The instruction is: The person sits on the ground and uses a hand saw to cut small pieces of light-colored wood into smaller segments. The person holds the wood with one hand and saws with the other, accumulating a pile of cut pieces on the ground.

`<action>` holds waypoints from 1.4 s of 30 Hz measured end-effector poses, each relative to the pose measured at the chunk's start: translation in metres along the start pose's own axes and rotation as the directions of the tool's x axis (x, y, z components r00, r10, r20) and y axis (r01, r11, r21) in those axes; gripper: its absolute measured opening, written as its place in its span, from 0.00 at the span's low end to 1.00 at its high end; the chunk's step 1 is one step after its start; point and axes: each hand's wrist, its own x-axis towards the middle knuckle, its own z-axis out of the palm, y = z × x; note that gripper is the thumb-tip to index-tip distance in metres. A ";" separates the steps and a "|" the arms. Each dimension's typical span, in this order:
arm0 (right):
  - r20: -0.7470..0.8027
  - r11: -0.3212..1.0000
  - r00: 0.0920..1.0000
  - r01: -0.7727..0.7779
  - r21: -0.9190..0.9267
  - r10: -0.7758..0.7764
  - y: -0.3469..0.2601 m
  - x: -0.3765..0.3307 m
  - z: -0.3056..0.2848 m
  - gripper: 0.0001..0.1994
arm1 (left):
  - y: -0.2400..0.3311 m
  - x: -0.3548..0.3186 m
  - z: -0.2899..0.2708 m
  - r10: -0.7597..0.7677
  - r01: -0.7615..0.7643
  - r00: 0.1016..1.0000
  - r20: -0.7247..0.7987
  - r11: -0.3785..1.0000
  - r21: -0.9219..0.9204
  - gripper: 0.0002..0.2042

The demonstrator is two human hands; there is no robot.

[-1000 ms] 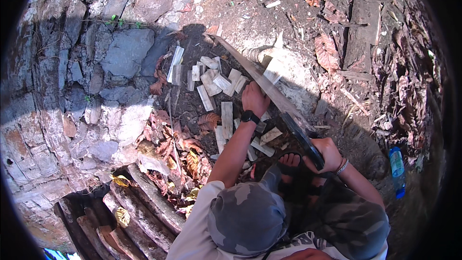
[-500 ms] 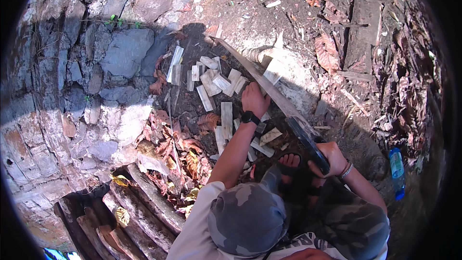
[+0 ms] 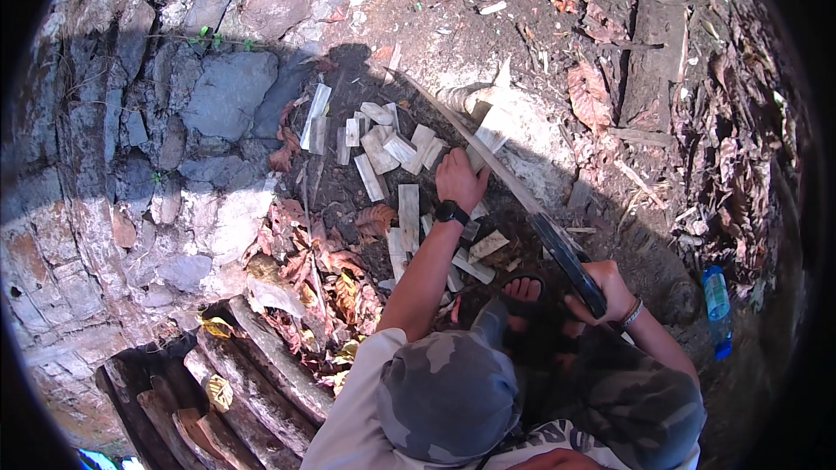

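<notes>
Steadying a split wood piece [image 3: 489, 135] on the chopping log [image 3: 522, 144], the left hand [image 3: 459, 178] pinches it; the right hand [image 3: 605, 289] grips the machete [image 3: 522, 200] closed.

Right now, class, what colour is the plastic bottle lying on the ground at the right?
Blue: the bottle is translucent blue, seen in the head view, the only one.

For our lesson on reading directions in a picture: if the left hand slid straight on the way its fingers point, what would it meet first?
Most likely the long blade just beyond the left hand, then the pale block; depth is unclear.
</notes>
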 end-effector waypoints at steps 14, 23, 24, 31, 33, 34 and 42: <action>0.033 0.997 0.999 0.046 -0.058 -0.044 0.006 -0.031 0.007 0.09 | -0.004 -0.001 0.003 -0.002 0.002 1.000 -0.020 1.000 -0.025 0.21; 0.023 0.999 0.999 -0.032 -0.011 0.033 0.002 -0.019 0.001 0.08 | -0.001 0.004 -0.007 -0.012 0.014 0.999 0.053 0.999 -0.041 0.22; -0.012 1.000 1.000 -0.019 -0.011 0.019 -0.001 -0.035 0.003 0.08 | 0.000 0.003 -0.007 -0.010 0.014 0.998 0.058 0.998 -0.060 0.22; 0.009 1.000 1.000 -0.006 0.020 0.006 -0.006 -0.002 0.005 0.09 | 0.001 0.001 -0.002 -0.012 0.012 1.000 0.006 1.000 -0.011 0.22; -0.029 0.997 0.997 0.074 0.006 -0.074 -0.009 0.026 0.012 0.10 | -0.003 0.000 0.000 0.005 -0.006 1.000 -0.005 0.999 -0.039 0.22; -0.047 0.996 0.995 0.087 -0.003 -0.087 -0.005 0.027 0.017 0.11 | -0.004 0.000 0.000 -0.001 0.001 1.000 0.003 0.999 -0.042 0.22; -0.003 1.000 1.000 -0.016 -0.026 0.016 0.005 -0.054 0.005 0.13 | 0.000 0.000 -0.003 0.002 -0.002 1.000 0.012 1.000 -0.016 0.22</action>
